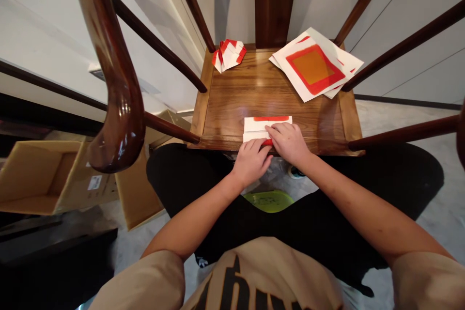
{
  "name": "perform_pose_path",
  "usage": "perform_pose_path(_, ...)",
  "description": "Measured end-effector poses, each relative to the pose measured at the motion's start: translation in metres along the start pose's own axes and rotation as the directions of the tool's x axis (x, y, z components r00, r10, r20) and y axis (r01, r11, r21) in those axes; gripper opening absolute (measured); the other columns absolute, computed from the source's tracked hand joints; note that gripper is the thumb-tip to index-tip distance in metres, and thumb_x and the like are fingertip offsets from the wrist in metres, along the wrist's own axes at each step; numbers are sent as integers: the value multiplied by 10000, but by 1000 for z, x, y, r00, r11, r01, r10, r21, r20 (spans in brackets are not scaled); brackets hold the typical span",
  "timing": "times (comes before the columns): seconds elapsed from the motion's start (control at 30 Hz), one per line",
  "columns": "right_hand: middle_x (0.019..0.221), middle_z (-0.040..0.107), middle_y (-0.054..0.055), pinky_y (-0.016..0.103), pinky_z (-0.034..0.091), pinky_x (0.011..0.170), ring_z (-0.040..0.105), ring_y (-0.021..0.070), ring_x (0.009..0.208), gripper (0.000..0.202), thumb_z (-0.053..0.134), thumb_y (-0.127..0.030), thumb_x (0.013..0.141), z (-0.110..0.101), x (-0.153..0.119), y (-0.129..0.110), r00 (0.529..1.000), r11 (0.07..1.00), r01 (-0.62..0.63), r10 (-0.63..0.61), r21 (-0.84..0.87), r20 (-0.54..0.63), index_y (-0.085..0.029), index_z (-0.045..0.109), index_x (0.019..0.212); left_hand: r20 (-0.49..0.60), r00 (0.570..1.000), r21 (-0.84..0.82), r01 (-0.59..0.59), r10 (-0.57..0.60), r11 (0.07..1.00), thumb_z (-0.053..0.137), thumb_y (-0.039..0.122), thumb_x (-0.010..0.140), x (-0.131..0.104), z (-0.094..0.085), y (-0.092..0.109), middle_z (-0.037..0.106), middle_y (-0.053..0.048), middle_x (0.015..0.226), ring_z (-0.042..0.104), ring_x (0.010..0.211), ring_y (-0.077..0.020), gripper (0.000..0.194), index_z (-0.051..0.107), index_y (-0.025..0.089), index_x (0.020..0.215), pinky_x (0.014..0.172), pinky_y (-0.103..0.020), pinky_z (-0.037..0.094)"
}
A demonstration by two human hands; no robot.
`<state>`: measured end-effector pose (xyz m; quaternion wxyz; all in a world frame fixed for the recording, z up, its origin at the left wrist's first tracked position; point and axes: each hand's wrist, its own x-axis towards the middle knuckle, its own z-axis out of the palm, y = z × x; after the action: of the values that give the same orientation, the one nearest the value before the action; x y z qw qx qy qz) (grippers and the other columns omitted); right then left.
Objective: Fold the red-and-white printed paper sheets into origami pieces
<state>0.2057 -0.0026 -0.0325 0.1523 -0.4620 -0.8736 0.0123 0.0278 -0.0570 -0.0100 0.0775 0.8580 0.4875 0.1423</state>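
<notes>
A folded sheet of paper (254, 124), white with red along its far edge, lies near the front edge of the wooden chair seat (232, 101). My left hand (251, 160) is closed over its near edge, the fingers bent onto the paper. From the right, my right hand (289, 141) grips the same paper, its fingertips pressed together on the near half. A bit of red shows between the two hands. They hide the paper's near right part.
Back left on the seat sits a folded red-and-white paper piece (229, 55). A stack of square sheets (314, 70), red and orange on top, lies back right. Chair spindles and a curved armrest (118, 82) surround the seat. Cardboard boxes (78, 179) stand at floor left.
</notes>
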Motion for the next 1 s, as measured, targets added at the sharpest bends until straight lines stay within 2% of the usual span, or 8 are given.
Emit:
perform_pose_path(0.07,1190,667,110,394,305,858,534,251,1036,398,452,-230,987,0,0,1,1000,1000,10,-10,6,1,-168,547,1369,20,1000,-15,2,-2,1000,548,333,936,0,-2,3,606,-105,1286,546,1168,-279,316,645,205,1208,969,-440,454)
perform_pose_path(0.17,1206,667,87,388,309,885,545,238,1047,337,480,-229,980,0,-1,6,998,998,53,-54,39,21,-218,612,1291,45,999,-42,-2,4,999,563,346,929,-2,-5,7,604,-99,1299,550,1174,-277,329,642,213,1219,968,-442,460)
perform_pose_path(0.3,1233,654,82,372,333,888,541,236,1086,282,504,-238,973,2,-3,15,994,992,104,-107,70,38,-235,666,1205,42,994,-151,-91,98,984,531,344,957,-3,-13,4,644,-63,1268,584,1147,-227,285,660,239,1188,950,-397,477)
perform_pose_path(0.4,1234,648,85,364,355,887,544,231,1093,289,504,-243,976,4,-3,17,993,990,116,-118,86,22,-238,671,1212,2,992,-196,-127,129,972,485,322,984,1,-21,-10,676,-46,1216,605,1120,-196,277,670,244,1176,945,-366,479)
perform_pose_path(0.57,1220,647,93,362,395,885,554,230,1101,308,484,-239,985,2,1,22,988,984,147,-151,100,33,-261,687,1216,11,999,-114,-50,52,992,553,310,943,28,-25,-51,641,-75,1261,573,1158,-241,307,661,224,1218,973,-405,464)
perform_pose_path(0.63,1220,646,92,365,411,879,562,230,1099,305,484,-232,984,3,4,29,986,981,161,-164,109,23,-282,705,1188,67,988,-89,-135,141,987,577,335,934,41,-24,-69,607,-88,1324,549,1185,-255,334,657,224,1239,990,-421,446)
perform_pose_path(0.73,1221,642,99,378,431,880,573,232,1090,291,498,-250,980,5,8,42,981,973,191,-193,129,-2,-295,717,1166,180,939,-114,-277,294,954,584,381,934,56,-22,-88,592,-53,1364,529,1193,-257,269,713,273,1144,993,-425,424)
perform_pose_path(1.0,1191,657,94,410,462,892,588,242,1084,271,532,-239,953,-1,15,43,976,960,212,-197,182,-95,-264,694,1168,216,928,-70,-296,304,953,541,444,954,64,-17,-89,581,-66,1350,515,1167,-260,304,705,285,1154,983,-422,412)
